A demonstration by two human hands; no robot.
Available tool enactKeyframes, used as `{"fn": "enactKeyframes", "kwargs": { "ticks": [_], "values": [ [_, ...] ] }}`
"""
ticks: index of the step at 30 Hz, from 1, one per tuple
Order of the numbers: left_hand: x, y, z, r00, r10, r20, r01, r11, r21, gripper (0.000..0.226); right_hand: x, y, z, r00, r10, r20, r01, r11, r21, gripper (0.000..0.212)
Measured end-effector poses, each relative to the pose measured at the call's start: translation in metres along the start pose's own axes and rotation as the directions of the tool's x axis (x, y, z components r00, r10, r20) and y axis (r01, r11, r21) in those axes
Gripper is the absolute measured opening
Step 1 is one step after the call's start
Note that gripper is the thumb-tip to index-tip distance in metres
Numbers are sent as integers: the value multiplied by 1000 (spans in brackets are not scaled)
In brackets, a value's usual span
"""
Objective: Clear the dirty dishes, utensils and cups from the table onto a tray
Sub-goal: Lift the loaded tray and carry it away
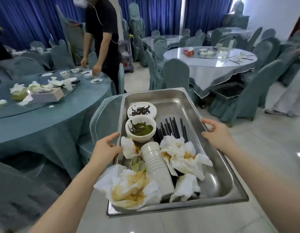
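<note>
Between two round tables, open pale floor (263,157) runs ahead and to the right; covered chair (105,121) sits just beside the tray's left rim. Steel tray (218,167) is held up over the floor: left hand (107,147) grips the left rim, right hand (215,132) grips the right rim, fingers curled over both edges. Inside, between the hands: plate (141,109) at the far end, bowl (140,130) with green residue, black chopsticks (172,128), stacked cups (156,163) lying down, stained napkins (184,157). Blue-clothed table (44,121) at left carries more dishes; person in black (103,39) stands at it.
</note>
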State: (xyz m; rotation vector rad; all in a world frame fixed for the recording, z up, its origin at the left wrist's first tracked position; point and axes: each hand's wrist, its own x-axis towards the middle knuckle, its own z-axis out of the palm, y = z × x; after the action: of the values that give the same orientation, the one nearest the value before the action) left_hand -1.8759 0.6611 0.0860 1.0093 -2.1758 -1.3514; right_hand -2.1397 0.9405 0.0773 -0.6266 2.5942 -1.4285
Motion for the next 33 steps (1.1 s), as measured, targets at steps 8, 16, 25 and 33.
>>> {"fn": "enactKeyframes", "kwargs": {
  "ticks": [8,16,25,33],
  "values": [
    [262,35,45,987,93,129,-103,992,72,68,209,5,53,989,47,-137,-46,999,10,54],
    [494,90,128,966,91,241,-121,986,115,68,419,28,66,976,150,-158,-146,989,38,57],
    [731,133,221,981,0,192,-14,998,69,71,711,39,85,994,99,-55,-100,995,-21,55],
    [966,169,233,992,-5,125,1,999,34,70,955,18,156,999,45,-5,-45,999,-8,55]
  ]
}}
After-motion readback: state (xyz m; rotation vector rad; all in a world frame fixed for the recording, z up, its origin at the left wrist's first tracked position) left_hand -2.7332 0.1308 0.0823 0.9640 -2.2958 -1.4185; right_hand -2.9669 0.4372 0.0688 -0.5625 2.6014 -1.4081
